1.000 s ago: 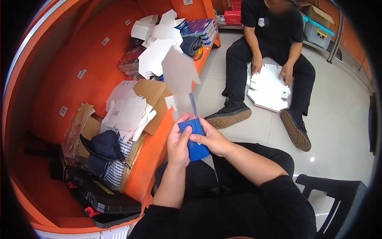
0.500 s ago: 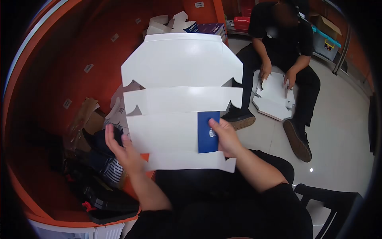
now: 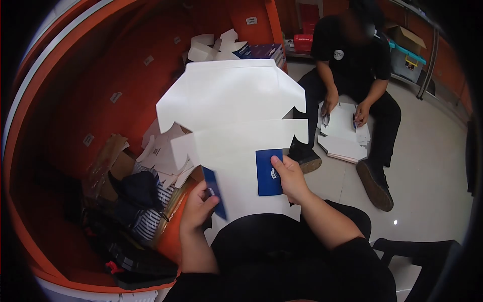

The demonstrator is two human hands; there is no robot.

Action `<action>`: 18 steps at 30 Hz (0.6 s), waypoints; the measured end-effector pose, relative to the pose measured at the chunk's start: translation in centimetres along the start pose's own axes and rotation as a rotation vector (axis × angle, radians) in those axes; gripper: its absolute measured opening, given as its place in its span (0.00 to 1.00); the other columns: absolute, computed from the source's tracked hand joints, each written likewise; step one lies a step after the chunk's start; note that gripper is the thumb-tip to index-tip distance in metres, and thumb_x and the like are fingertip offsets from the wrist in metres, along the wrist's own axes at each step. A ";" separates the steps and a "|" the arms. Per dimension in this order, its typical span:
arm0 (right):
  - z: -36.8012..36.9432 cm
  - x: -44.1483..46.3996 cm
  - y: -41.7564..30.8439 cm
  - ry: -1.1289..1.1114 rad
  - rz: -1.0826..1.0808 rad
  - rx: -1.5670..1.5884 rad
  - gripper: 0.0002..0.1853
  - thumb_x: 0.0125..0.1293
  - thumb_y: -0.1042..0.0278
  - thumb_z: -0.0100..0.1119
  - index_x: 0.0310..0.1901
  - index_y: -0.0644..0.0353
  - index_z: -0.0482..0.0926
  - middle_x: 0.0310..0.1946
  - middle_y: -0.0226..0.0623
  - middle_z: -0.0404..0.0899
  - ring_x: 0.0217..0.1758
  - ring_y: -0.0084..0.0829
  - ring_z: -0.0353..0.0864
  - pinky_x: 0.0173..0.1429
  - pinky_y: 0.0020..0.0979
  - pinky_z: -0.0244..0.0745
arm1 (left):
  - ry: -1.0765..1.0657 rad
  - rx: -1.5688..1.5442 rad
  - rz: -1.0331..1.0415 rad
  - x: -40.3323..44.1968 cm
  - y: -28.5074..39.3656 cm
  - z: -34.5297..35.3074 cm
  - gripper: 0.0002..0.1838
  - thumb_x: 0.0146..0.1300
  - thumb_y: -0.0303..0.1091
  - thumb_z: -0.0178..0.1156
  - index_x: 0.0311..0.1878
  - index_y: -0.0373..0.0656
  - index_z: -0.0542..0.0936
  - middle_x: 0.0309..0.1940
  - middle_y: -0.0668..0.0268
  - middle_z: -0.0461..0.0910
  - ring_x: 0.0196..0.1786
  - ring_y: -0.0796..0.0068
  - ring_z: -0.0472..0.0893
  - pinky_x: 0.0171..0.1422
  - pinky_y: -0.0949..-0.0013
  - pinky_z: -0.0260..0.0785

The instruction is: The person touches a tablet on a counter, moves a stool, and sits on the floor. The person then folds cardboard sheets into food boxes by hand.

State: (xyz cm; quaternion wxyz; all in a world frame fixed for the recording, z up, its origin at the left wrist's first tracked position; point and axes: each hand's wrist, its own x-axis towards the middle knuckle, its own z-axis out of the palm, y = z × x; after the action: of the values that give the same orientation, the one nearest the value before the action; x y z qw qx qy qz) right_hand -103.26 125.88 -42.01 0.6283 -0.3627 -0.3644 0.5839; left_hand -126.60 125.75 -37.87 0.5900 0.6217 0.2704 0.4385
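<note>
A large white cardboard sheet (image 3: 236, 100) with notched edges is spread in front of my body, unfolded, with blue panels at both sides of its lower part. My right hand (image 3: 293, 178) grips the right blue panel (image 3: 266, 173), thumb on top. At the opposite side, my left hand (image 3: 197, 205) pinches the left blue panel (image 3: 215, 194), which stands tilted. The fingers of both hands are partly hidden behind the cardboard.
An orange shelf (image 3: 65, 261) on the left holds white cardboard pieces (image 3: 163, 153), a dark cap (image 3: 136, 189) and a black case (image 3: 143, 274). Across the floor sits a person (image 3: 352, 55) handling white cardboard (image 3: 344, 131). A black chair (image 3: 422, 251) stands at the lower right.
The cardboard has unfolded from a narrow, edge-on shape into a broad sheet. My left hand, open and apart half a second ago, has moved right and taken hold of its left side.
</note>
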 end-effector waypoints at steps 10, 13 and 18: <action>-2.4 1.4 0.4 -0.441 0.045 -0.217 0.14 0.68 0.59 0.48 0.38 0.62 0.76 0.29 0.23 0.76 0.30 0.14 0.72 0.37 0.19 0.69 | 0.348 0.130 -0.073 0.9 -3.0 -1.1 0.17 0.67 0.41 0.49 0.48 0.35 0.73 0.40 0.67 0.78 0.43 0.82 0.75 0.49 0.77 0.66; -2.6 1.7 -0.1 -0.323 0.133 -0.079 0.14 0.68 0.59 0.49 0.37 0.61 0.76 0.29 0.24 0.77 0.31 0.15 0.73 0.39 0.20 0.70 | 0.292 -0.368 -0.038 0.6 -6.9 -4.6 0.26 0.68 0.52 0.40 0.55 0.38 0.69 0.51 0.63 0.73 0.50 0.71 0.73 0.55 0.68 0.66; -3.3 2.2 0.2 -0.290 0.067 0.012 0.12 0.67 0.59 0.49 0.38 0.60 0.77 0.32 0.27 0.78 0.34 0.16 0.75 0.40 0.20 0.72 | 0.438 -0.829 0.080 0.7 -7.7 -4.1 0.35 0.64 0.61 0.39 0.63 0.42 0.62 0.59 0.58 0.66 0.60 0.62 0.67 0.58 0.60 0.66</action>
State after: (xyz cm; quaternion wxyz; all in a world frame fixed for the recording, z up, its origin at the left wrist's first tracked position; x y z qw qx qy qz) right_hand -100.31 128.03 -43.69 0.5512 -0.2828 -0.4355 0.6531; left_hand -128.42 129.61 -45.54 0.7002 0.2362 0.1665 0.6528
